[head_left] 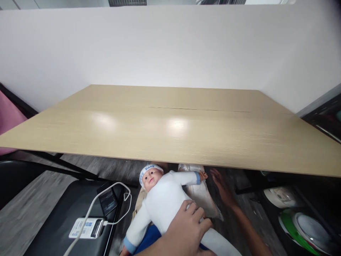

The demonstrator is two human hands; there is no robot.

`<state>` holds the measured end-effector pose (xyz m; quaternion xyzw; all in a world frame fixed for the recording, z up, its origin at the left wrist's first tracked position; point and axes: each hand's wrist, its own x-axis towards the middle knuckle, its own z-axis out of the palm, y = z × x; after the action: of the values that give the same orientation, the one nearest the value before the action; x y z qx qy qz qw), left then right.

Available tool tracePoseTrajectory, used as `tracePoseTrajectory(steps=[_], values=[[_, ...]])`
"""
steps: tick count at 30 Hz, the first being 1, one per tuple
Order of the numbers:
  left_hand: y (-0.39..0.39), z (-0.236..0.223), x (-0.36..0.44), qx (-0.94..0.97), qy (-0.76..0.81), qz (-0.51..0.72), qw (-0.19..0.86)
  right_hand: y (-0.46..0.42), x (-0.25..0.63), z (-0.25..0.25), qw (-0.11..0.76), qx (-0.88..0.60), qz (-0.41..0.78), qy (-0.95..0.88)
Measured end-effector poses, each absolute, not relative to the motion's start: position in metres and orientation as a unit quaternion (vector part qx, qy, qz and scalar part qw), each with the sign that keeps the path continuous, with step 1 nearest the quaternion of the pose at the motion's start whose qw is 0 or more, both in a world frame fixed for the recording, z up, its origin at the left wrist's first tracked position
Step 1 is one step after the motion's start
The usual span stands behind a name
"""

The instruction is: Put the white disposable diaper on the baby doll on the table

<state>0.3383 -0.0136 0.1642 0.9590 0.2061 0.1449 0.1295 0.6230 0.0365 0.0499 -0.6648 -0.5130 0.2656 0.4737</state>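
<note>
A baby doll (pixel 166 197) in a white outfit with blue cuffs lies on its back across my lap, its head toward the upper left. Its white cap has blue lettering. My left hand (pixel 186 225) is wrapped over the doll's hip and upper leg, fingers curled round it. To the right of the doll's outstretched arm, my right hand (pixel 221 183) is held just below the table edge, fingers apart and holding nothing. The doll's lower legs run out of the frame at the bottom.
A light wood table (pixel 170 138) spans the view ahead, its front edge above the doll. At left, a black stool seat (pixel 64 213) bears a power bank (pixel 86 227), a white cable (pixel 92 204) and a dark phone-like device (pixel 108 201). Round containers (pixel 306 227) stand at lower right.
</note>
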Motion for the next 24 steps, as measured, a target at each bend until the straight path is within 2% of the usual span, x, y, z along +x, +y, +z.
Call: tracePoseTrajectory(steps=[4,8,11,17,20,24], values=[[-0.013,0.172,0.337,0.957,0.208,0.144,0.142,0.022,0.625,0.105,0.396,-0.616,0.271,-0.625],[-0.015,0.176,0.336,0.953,0.215,0.141,0.16,0.034,0.586,0.16,0.303,-0.514,0.251,-0.762],[-0.018,0.176,0.335,0.95,0.219,0.154,0.158,0.054,0.547,0.181,0.213,-0.473,0.266,-0.812],[-0.022,0.17,0.33,0.95,0.23,0.173,0.124,0.084,0.487,0.204,0.065,-0.483,0.248,-0.837],[-0.025,0.174,0.327,0.948,0.23,0.204,0.081,0.081,0.472,0.22,0.059,-0.472,0.216,-0.852],[-0.03,0.2,0.315,0.945,0.205,0.25,0.045,0.066,0.463,0.242,0.118,-0.464,0.246,-0.843]])
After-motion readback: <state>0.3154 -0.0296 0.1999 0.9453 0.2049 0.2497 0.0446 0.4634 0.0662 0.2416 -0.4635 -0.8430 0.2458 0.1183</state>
